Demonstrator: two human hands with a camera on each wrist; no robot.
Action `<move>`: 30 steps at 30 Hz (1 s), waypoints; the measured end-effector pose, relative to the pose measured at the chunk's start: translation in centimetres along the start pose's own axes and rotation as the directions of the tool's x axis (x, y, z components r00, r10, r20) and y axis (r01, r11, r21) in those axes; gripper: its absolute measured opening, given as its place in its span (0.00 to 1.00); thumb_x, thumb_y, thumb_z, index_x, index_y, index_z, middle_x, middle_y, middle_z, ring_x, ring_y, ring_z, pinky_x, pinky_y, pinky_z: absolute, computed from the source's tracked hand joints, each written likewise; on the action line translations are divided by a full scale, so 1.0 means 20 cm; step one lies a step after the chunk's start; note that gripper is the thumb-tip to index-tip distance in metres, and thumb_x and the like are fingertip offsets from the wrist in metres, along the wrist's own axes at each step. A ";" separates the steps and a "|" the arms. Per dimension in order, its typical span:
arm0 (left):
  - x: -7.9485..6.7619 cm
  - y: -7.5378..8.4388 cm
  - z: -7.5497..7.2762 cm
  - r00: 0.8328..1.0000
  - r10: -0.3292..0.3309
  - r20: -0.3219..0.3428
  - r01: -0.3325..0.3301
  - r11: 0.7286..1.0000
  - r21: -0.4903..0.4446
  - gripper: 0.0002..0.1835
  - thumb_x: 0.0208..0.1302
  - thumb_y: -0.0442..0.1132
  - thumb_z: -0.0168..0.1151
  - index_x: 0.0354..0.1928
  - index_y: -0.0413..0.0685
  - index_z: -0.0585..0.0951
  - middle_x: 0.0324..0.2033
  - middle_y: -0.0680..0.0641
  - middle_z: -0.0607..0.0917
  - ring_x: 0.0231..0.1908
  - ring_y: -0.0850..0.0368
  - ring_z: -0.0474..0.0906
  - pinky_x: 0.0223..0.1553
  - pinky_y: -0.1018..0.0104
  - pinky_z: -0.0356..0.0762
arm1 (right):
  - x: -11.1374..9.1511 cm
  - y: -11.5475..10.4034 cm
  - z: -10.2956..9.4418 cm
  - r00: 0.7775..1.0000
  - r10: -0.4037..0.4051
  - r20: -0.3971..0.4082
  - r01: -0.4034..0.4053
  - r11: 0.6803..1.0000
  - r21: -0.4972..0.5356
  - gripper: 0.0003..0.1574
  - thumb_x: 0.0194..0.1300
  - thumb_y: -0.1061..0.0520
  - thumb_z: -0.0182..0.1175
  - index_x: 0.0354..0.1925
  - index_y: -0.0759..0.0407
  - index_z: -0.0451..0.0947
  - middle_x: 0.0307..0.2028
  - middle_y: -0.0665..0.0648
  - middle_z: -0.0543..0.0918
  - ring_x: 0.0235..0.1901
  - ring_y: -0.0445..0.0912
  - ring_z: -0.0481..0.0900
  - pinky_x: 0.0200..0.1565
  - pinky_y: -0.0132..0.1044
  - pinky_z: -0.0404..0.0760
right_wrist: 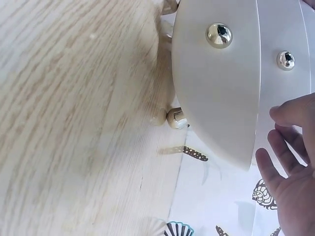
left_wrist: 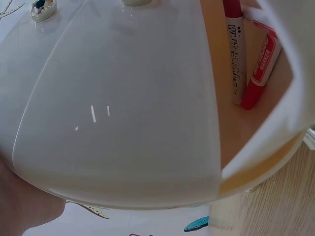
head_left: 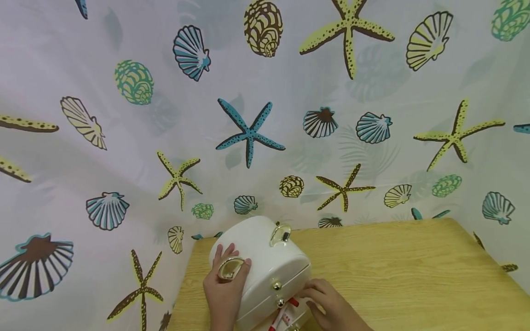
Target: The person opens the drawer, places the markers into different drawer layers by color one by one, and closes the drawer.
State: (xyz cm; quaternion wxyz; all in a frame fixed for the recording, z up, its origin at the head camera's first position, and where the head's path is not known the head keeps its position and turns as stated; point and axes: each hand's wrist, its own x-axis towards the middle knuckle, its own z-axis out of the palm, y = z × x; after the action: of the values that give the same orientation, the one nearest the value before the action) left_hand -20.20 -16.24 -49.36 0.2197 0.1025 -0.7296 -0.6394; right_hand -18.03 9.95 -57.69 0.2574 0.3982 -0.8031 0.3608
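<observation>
A white rounded box (head_left: 256,257) with gold knobs stands on the table, its lowest drawer (right_wrist: 216,93) pulled out. Two red-and-white markers, one (left_wrist: 237,54) beside the other marker (left_wrist: 263,64), lie in that drawer. My left hand (head_left: 225,292) rests on the box, fingers spread, with a gold ring handle (head_left: 230,268) between thumb and fingers. At the box's right side is my right hand (head_left: 327,303), fingers slightly bent and nothing visible held. In the right wrist view its thumb and fingertips are by the upper drawer front (right_wrist: 278,88); whether they touch cannot be told.
The wooden table (head_left: 385,266) extends right of the box. Behind it hangs a white cloth (head_left: 290,82) printed with shells and starfish. A second gold handle (head_left: 280,235) stands on the box's upper side. Gold ball feet (right_wrist: 176,118) support the box.
</observation>
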 end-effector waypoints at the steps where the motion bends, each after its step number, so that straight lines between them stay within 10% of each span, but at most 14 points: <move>1: 0.00 0.00 0.00 1.000 -0.002 -0.001 0.002 1.000 0.000 0.24 0.43 0.58 0.79 0.44 0.63 0.86 0.52 0.65 0.84 0.70 0.70 0.62 0.69 0.78 0.60 | 0.00 0.00 0.00 1.000 -0.001 -0.004 0.001 1.000 0.004 0.33 0.48 0.74 0.70 0.49 0.48 0.79 0.48 0.49 0.80 0.48 0.44 0.78 0.56 0.24 0.75; 7: 0.00 0.01 0.00 1.000 -0.017 -0.002 0.017 1.000 0.020 0.24 0.43 0.60 0.78 0.44 0.64 0.86 0.52 0.65 0.84 0.70 0.70 0.61 0.74 0.59 0.58 | -0.02 0.00 -0.01 1.000 0.024 0.014 -0.024 1.000 0.017 0.32 0.49 0.71 0.72 0.48 0.45 0.77 0.47 0.46 0.78 0.47 0.40 0.76 0.52 0.22 0.76; 19: 0.00 0.01 -0.01 1.000 -0.007 0.003 0.007 1.000 -0.003 0.23 0.43 0.58 0.79 0.44 0.63 0.86 0.53 0.65 0.84 0.70 0.70 0.61 0.73 0.64 0.59 | -0.07 -0.03 0.00 0.990 0.119 0.069 -0.126 0.987 0.103 0.24 0.56 0.61 0.72 0.46 0.40 0.78 0.44 0.43 0.77 0.44 0.34 0.73 0.42 0.26 0.79; 30: 0.01 0.02 0.00 1.000 -0.021 0.020 0.021 1.000 0.006 0.25 0.43 0.60 0.78 0.45 0.64 0.85 0.53 0.67 0.83 0.71 0.71 0.59 0.74 0.61 0.58 | -0.13 -0.04 0.04 0.929 0.207 0.308 -0.338 0.815 0.471 0.05 0.65 0.61 0.63 0.40 0.54 0.78 0.36 0.53 0.82 0.37 0.36 0.80 0.37 0.31 0.83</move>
State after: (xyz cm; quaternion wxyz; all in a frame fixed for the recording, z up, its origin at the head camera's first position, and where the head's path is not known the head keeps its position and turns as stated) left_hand -20.25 -16.34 -49.01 0.2054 0.1046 -0.7325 -0.6406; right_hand -16.07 10.11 -59.67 -0.0139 0.3736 -0.7508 0.5446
